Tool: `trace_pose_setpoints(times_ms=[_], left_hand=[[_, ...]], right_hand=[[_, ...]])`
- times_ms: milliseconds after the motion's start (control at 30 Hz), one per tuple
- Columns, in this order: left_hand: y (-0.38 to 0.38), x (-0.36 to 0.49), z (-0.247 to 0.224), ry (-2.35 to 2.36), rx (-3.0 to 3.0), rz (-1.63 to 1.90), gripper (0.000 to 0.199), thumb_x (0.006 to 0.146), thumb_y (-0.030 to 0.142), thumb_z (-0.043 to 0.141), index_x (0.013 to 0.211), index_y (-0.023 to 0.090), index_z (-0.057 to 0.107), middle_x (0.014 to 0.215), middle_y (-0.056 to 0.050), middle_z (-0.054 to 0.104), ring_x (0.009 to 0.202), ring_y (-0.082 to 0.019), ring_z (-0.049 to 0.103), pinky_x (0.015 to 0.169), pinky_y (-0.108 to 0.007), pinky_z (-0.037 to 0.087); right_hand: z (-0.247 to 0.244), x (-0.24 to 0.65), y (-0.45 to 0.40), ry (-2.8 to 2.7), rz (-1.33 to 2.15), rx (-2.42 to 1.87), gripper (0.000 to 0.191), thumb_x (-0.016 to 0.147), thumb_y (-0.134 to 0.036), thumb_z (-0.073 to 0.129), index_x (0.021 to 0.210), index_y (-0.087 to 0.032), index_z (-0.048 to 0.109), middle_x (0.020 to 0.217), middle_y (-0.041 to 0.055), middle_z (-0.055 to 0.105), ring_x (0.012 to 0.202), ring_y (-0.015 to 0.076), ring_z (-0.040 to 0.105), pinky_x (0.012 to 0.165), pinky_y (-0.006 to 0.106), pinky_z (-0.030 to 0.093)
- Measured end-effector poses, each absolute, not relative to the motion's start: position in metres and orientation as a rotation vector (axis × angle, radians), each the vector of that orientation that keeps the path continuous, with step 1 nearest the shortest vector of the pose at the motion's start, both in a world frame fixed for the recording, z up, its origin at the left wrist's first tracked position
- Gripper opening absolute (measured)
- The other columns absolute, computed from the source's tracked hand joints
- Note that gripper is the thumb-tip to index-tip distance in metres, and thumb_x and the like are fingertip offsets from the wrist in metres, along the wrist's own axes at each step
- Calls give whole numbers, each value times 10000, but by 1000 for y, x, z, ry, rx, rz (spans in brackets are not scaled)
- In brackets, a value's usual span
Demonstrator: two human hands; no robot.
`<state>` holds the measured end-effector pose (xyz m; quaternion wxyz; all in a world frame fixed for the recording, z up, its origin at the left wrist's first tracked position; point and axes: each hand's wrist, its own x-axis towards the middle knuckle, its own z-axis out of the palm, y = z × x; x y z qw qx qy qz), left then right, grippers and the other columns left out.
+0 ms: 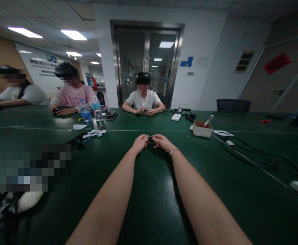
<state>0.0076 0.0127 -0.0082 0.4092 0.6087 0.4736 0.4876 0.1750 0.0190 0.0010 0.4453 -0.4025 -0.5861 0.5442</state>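
Observation:
Both my arms reach forward over the dark green table (151,190). My left hand (140,143) and my right hand (162,142) meet at a small black object (151,139) with a bit of red and a shiny end. The fingers of each hand pinch it, the left at its left end and the right at its right end. It is too small and dark for me to tell its kind. A silver bangle (174,152) circles my right wrist.
Across the table a person (143,98) sits; two more sit at the left. Water bottles (85,111) stand left of centre near crumpled paper (94,133). A small box (202,129) with a marker and black cables (256,154) lie right. Bags or straps (1,211) lie near left.

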Motion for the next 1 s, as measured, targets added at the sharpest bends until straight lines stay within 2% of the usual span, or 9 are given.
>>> trace_pose_setpoints(times_ms=[100,267,467,567,700,833,1000], left_hand=[[12,7,-9,1197,1563,1230,207,869,274,501,941,158,656,667,-3,573,518,-84,503,476,-187,405],[6,5,-5,1098,1452,1305,174,792,164,610,960,134,648,832,-52,642,661,-101,577,606,-219,473],[1,1,-2,1016,1414,1347,258,690,153,730,938,126,662,912,-83,659,808,-142,614,740,-276,500],[-1,1,-1,989,1380,1351,284,657,140,756,924,120,660,927,-91,661,846,-158,623,789,-313,506],[-3,2,2,989,1312,1335,279,652,129,757,910,111,654,905,-86,666,810,-148,630,808,-335,513],[-5,3,5,1001,1297,1329,268,653,102,741,907,113,656,892,-77,671,812,-145,632,816,-329,513],[-3,3,2,1004,1287,1333,236,660,80,721,883,117,653,848,-60,668,796,-135,629,818,-317,513]], right_hand=[[1,174,17,-1464,1339,-1001,82,827,-145,654,888,-145,599,650,-36,603,399,23,448,490,197,564],[2,173,13,-1449,1326,-1022,41,866,-168,618,874,-144,587,680,-5,667,389,28,469,499,187,555],[3,173,14,-1459,1312,-1064,151,903,-258,594,826,-129,578,664,54,701,397,50,532,458,159,519],[2,174,14,-1458,1317,-1057,140,898,-261,601,838,-137,575,653,45,699,404,56,552,440,150,507],[1,176,13,-1429,1376,-962,87,864,-200,634,907,-158,571,682,6,702,392,37,523,507,185,559],[2,179,11,-1448,1396,-909,212,802,-153,691,984,-164,583,671,-11,687,403,31,522,514,191,567],[2,181,13,-1475,1420,-880,265,776,-118,694,1009,-173,581,655,-23,672,419,33,527,515,189,566]])
